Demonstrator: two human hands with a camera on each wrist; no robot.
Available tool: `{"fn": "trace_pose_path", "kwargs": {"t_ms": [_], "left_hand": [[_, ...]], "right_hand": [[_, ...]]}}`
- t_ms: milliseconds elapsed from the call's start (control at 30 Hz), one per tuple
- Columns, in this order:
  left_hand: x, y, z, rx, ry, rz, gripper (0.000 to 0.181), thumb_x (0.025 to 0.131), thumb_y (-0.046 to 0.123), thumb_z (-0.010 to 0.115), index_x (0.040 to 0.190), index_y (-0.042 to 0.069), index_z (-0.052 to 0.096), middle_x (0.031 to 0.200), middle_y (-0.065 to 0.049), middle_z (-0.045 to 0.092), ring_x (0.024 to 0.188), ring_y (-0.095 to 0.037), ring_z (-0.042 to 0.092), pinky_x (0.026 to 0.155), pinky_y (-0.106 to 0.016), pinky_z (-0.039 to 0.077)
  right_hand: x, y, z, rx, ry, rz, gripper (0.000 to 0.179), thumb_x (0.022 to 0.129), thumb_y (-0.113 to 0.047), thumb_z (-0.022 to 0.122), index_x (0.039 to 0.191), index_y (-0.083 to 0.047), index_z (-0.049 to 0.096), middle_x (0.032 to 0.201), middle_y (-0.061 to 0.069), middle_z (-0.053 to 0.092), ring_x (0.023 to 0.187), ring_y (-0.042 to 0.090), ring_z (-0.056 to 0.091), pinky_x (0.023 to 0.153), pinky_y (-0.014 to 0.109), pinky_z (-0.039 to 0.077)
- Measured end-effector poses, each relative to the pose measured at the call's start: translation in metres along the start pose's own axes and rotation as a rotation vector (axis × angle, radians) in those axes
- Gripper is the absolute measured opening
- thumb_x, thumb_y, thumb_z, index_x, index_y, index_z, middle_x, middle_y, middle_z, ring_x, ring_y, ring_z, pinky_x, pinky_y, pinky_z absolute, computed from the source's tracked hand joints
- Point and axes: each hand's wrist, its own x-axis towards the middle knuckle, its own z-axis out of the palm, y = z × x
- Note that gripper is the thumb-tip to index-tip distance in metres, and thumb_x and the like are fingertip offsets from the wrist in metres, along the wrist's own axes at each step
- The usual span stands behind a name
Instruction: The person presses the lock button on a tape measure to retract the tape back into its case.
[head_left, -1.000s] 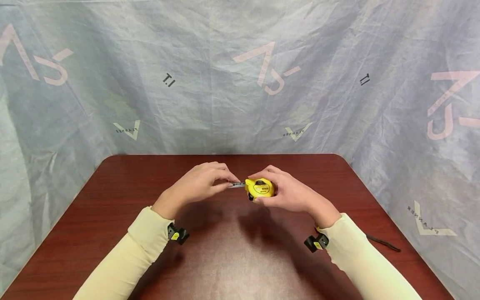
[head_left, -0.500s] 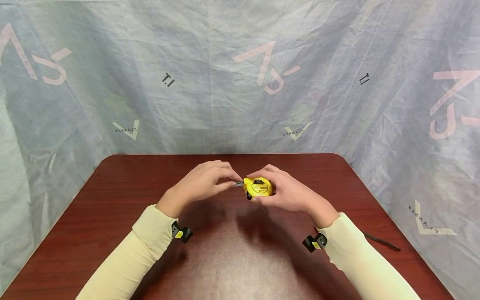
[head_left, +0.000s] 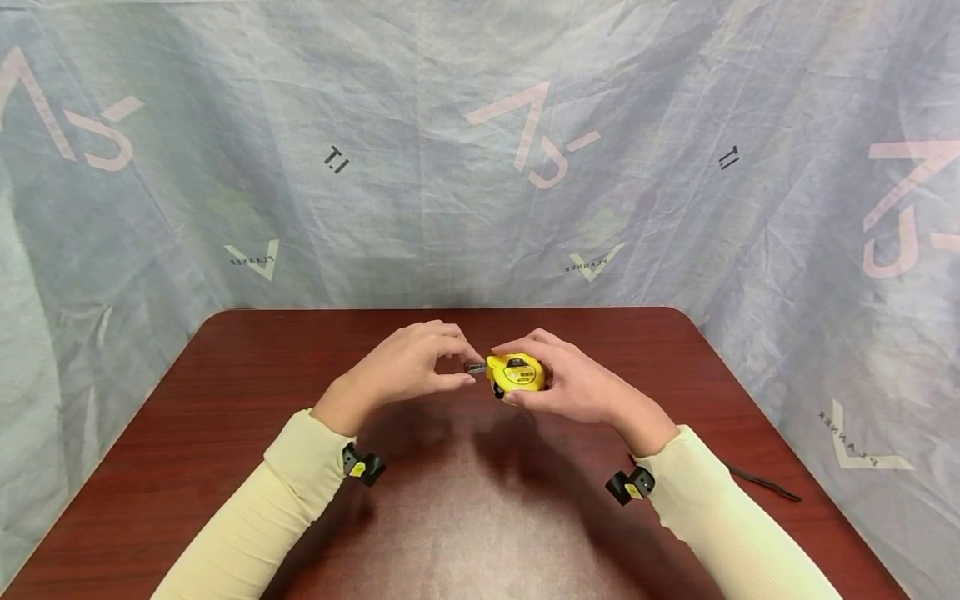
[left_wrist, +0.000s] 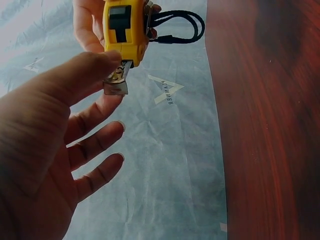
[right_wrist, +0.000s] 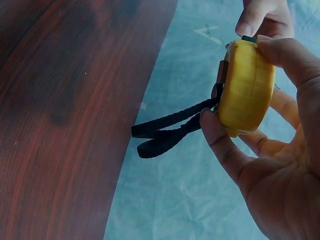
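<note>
A yellow tape measure (head_left: 516,374) is held above the table by my right hand (head_left: 581,379), fingers and thumb around its case. A short end of its metal blade (head_left: 475,367) sticks out to the left. My left hand (head_left: 405,367) is around that end, with thumb and index finger parted. In the left wrist view the blade's hook (left_wrist: 116,89) lies between the thumb (left_wrist: 85,72) and the index fingertip; whether the index touches it I cannot tell. The other left fingers are spread. A black strap loop (right_wrist: 172,125) hangs from the case in the right wrist view.
Beneath the hands is a dark red wooden table (head_left: 465,517). A grey printed sheet (head_left: 420,167) hangs behind and at both sides. A thin black cord (head_left: 765,483) lies by the right sleeve. Small black cameras sit on both wrists.
The left hand has moved slightly right toward the case, and less blade sticks out. Its thumb has come away from the blade it was pinching. The right hand keeps its hold.
</note>
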Motion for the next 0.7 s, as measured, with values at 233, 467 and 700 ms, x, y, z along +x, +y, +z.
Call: {"fn": "trace_pose_path", "kwargs": {"t_ms": [233, 467, 700], "left_hand": [[-0.0012, 0.0007, -0.0007, -0.001, -0.010, -0.021, 0.020, 0.087, 0.029, 0.085, 0.107, 0.026, 0.080, 0.103, 0.015, 0.067, 0.100, -0.007, 0.061, 0.087, -0.033, 0.050], [-0.0028, -0.0003, -0.0009, -0.004, -0.009, -0.019, 0.024, 0.088, 0.030, 0.084, 0.112, 0.025, 0.080, 0.106, 0.014, 0.066, 0.103, -0.008, 0.060, 0.087, -0.032, 0.050], [-0.0037, -0.0002, -0.0013, -0.005, 0.001, -0.009, 0.023, 0.088, 0.028, 0.085, 0.111, 0.028, 0.080, 0.105, 0.013, 0.066, 0.100, -0.007, 0.059, 0.084, -0.031, 0.049]], "right_hand": [[-0.0011, 0.0010, -0.0001, 0.007, -0.010, 0.007, 0.059, 0.089, -0.026, 0.083, 0.143, -0.032, 0.059, 0.123, 0.000, 0.055, 0.102, 0.014, 0.059, 0.078, 0.034, 0.057], [-0.0014, 0.0015, 0.0003, 0.002, -0.007, 0.001, 0.060, 0.089, -0.027, 0.083, 0.143, -0.034, 0.058, 0.124, -0.001, 0.055, 0.102, 0.014, 0.059, 0.078, 0.035, 0.057], [-0.0017, 0.0012, 0.0005, 0.000, -0.010, 0.001, 0.060, 0.090, -0.025, 0.082, 0.143, -0.035, 0.058, 0.123, -0.001, 0.055, 0.102, 0.013, 0.059, 0.078, 0.034, 0.056]]}}
